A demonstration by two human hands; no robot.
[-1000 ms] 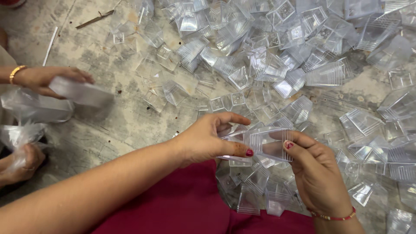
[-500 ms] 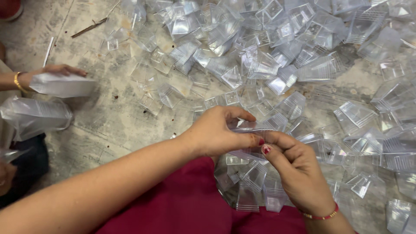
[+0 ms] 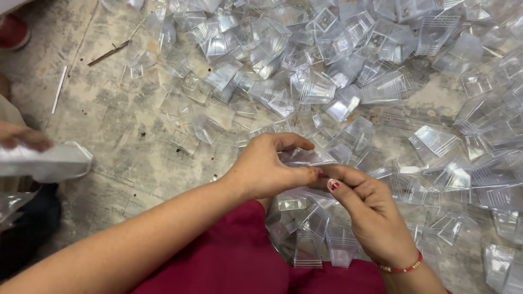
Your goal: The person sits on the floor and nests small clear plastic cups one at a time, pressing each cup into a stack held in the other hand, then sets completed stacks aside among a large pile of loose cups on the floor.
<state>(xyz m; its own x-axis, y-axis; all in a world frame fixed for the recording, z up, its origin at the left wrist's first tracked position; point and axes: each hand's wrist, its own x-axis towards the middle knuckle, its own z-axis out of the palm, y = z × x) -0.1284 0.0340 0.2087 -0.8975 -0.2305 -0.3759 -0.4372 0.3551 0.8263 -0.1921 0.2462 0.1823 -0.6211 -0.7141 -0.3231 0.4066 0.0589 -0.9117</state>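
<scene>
Clear plastic cups (image 3: 305, 158) pinched between both hands above a red lap.

Left hand (image 3: 267, 169) curled over the cups from the left, fingers closed on them, thumb pressed against the other hand's thumb. Right hand (image 3: 370, 209) meeting it from the right, fingers bent and closed on the same cups, red-painted thumbnail up, red bracelet (image 3: 400, 268) at the wrist. Held just over the near edge of a big pile of clear square cups (image 3: 348, 71) spread across the grey concrete floor (image 3: 125, 136). More cups lying on the red cloth (image 3: 234, 261) below the hands. At far left, another person's hand (image 3: 22, 136) gripping a long stack of nested cups (image 3: 46, 161).
</scene>
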